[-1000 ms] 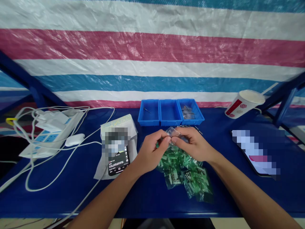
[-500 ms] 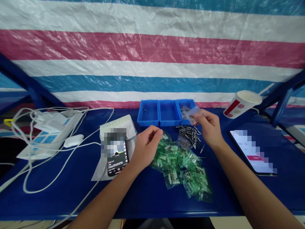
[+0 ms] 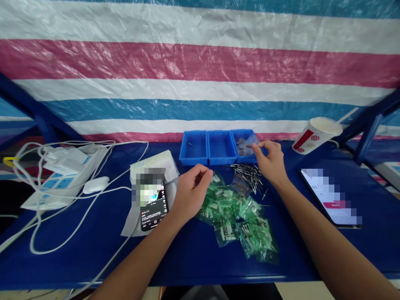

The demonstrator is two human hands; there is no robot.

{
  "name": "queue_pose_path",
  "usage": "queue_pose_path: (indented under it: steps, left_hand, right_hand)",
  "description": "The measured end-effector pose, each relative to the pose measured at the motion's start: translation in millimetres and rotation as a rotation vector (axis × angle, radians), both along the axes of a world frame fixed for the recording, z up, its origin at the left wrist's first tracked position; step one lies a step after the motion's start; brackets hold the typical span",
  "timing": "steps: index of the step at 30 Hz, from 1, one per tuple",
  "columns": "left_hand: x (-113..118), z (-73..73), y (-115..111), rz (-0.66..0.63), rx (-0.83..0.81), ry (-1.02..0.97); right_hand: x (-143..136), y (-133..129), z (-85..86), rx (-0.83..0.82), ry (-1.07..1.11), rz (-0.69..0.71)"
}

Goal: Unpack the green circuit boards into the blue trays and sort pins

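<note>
The right hand (image 3: pixel 271 164) reaches to the right-hand bin (image 3: pixel 246 160), thumb and forefinger drawn almost together at a clear bag (image 3: pixel 246 141); whether they grip it cannot be told. The left hand (image 3: pixel 191 195) is loosely curled beside the green packets (image 3: pixel 223 204), its thumb near the forefinger; what its palm may hold is hidden.

The packets lie overlapping on the dark blue surface (image 3: pixel 190 262), between the forearms. Just beyond them is a loose pile of metal pins (image 3: pixel 250 174), with a flat clear pouch (image 3: pixel 240 186) at its near side. Behind, three blue bins stand in a row: the left bin (image 3: pixel 193 157) contains a small pin, the middle bin (image 3: pixel 221 156) is next to it, and the right one contains clear bags.

Farther left, a phone (image 3: pixel 153 218) lies on white paper (image 3: pixel 129 227); past it are a white case (image 3: pixel 96 185), tangled cables (image 3: pixel 40 246) and a power strip (image 3: pixel 59 183). On the right are another phone (image 3: pixel 339 208) and a paper cup (image 3: pixel 315 135) with a straw (image 3: pixel 349 114).

A wrinkled, glossy sheet (image 3: pixel 200 64) striped white, red and blue hangs behind, flanked by blue frame posts (image 3: pixel 45 121).
</note>
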State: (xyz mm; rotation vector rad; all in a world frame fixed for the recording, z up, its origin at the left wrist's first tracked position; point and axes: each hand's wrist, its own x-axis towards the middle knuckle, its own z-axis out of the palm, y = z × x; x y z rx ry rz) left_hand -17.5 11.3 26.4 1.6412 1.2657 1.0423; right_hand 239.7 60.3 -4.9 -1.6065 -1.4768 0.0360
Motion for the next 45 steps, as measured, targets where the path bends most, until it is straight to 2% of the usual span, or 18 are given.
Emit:
queue_pose_path:
  steps: [5,10,16,21,28,33,36,40,45]
  left_hand:
    - [0,-0.7,0,-0.025,0.040,0.028]
    - [0,-0.1,0,-0.026,0.077,0.045]
    - [1,1.8,-1,-0.040,0.096,0.083]
    - [1,3.7,-1,-0.036,0.104,0.093]
    - [1,1.9,-1,-0.051,0.110,0.099]
    - [1,0.7,-1,-0.057,0.112,0.118]
    - [1,1.0,-1,-0.055,0.119,0.121]
    - [2,2.3,-1,-0.059,0.126,0.110]
    - [2,2.9,-2,-0.069,0.130,0.125]
  right_hand:
    - [-11,0,-7.0,-0.172,-0.141,-0.055]
    - [-12,-2,-3.6,-0.156,-0.199,-0.071]
    - [-7,-7,3.6,-0.135,-0.357,0.181]
    - [-9,-8,3.0,-0.115,-0.459,0.270]
    - [-4,-6,-0.7,-0.174,-0.478,0.189]
    - [-4,-5,-2.6,-0.230,-0.493,0.214]
    - [-6,-7,0.1,-0.214,-0.463,0.222]
    - [-7,-8,3.1,-0.171,-0.429,0.153]
    - [-8,-7,2.4,-0.213,-0.447,0.153]
